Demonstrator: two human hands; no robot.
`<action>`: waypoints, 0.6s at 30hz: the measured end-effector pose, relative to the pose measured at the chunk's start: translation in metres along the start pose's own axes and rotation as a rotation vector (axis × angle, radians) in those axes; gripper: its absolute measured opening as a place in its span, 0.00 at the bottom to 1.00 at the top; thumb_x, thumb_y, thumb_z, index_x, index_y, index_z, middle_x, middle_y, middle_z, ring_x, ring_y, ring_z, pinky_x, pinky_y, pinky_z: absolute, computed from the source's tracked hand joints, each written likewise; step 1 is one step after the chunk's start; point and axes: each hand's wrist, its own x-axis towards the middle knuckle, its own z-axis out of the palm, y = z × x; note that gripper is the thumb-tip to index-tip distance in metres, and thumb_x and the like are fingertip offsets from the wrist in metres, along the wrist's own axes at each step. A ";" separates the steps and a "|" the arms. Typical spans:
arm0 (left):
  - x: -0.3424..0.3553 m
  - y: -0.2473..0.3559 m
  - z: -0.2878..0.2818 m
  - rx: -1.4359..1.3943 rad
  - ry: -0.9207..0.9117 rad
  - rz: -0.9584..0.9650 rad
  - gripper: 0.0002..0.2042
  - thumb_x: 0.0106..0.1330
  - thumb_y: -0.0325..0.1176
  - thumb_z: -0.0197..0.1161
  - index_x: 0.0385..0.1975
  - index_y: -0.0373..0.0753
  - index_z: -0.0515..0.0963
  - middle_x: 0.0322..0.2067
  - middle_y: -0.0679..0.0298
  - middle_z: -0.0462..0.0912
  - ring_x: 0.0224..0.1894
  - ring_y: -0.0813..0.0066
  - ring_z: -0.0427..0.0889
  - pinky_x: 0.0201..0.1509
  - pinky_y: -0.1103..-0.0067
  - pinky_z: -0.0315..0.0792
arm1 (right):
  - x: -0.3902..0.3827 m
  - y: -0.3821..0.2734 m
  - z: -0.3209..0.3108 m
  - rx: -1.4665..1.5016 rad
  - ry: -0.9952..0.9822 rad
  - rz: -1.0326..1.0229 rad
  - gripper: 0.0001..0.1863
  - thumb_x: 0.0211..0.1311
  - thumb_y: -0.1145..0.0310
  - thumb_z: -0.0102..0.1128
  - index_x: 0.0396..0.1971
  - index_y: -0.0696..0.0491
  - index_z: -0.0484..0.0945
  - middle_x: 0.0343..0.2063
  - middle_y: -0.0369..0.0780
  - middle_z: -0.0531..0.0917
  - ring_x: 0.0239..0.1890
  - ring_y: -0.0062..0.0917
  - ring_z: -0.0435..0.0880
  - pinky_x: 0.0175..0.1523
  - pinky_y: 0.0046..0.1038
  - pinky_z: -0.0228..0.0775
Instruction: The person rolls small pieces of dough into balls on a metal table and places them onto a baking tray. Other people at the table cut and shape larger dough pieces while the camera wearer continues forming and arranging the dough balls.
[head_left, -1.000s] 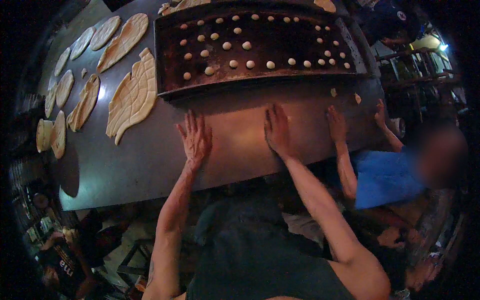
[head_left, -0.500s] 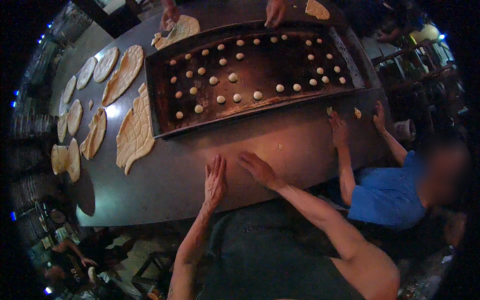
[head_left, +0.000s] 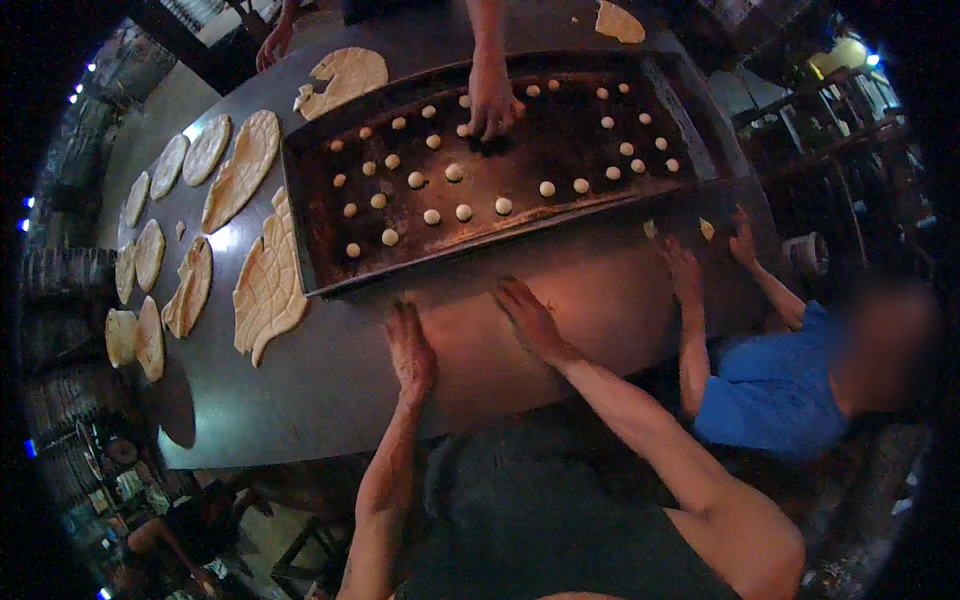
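Note:
My left hand (head_left: 410,345) lies palm down on the metal table (head_left: 390,400), its fingers stretched toward the near edge of a dark baking tray (head_left: 400,262). To its right is my right hand (head_left: 535,322), also low over the table with fingers extended. Whether anything lies under either palm is hidden. Small pale dough balls (head_left: 503,206) sit spaced in loose rows on the tray. From the far side, another person's hand (head_left: 492,102) reaches down into the tray among the balls.
Flat dough sheets (head_left: 270,285) and rounds (head_left: 206,150) cover the table's left side. At right, a person in a blue shirt (head_left: 775,390) has both hands on the table by small dough scraps (head_left: 707,230). A bucket (head_left: 806,255) stands beyond. A torn dough round (head_left: 350,78) lies behind the tray.
My left hand has shifted left and forward, away from my right hand, which moved slightly right. The person opposite has reached from the tray's far edge into it. The view has tilted slightly.

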 end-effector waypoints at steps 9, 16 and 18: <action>0.015 -0.004 0.007 0.248 0.021 0.002 0.28 0.72 0.23 0.50 0.73 0.37 0.61 0.75 0.43 0.54 0.78 0.43 0.52 0.78 0.49 0.46 | 0.000 0.005 -0.017 0.111 0.032 -0.055 0.25 0.73 0.74 0.45 0.69 0.47 0.69 0.74 0.44 0.62 0.77 0.40 0.59 0.79 0.39 0.54; -0.045 -0.008 0.000 0.246 -0.112 0.188 0.16 0.73 0.31 0.58 0.59 0.37 0.75 0.65 0.47 0.71 0.65 0.44 0.71 0.70 0.55 0.64 | -0.066 -0.022 -0.033 0.053 0.113 -0.089 0.21 0.65 0.74 0.61 0.58 0.50 0.80 0.65 0.43 0.75 0.70 0.39 0.70 0.73 0.39 0.65; -0.072 -0.015 -0.019 -0.070 -0.064 -0.013 0.13 0.72 0.30 0.61 0.54 0.37 0.79 0.57 0.50 0.76 0.57 0.49 0.77 0.61 0.60 0.72 | -0.109 -0.017 -0.050 -0.054 0.092 -0.049 0.19 0.63 0.74 0.64 0.55 0.51 0.82 0.60 0.43 0.79 0.66 0.39 0.74 0.70 0.39 0.68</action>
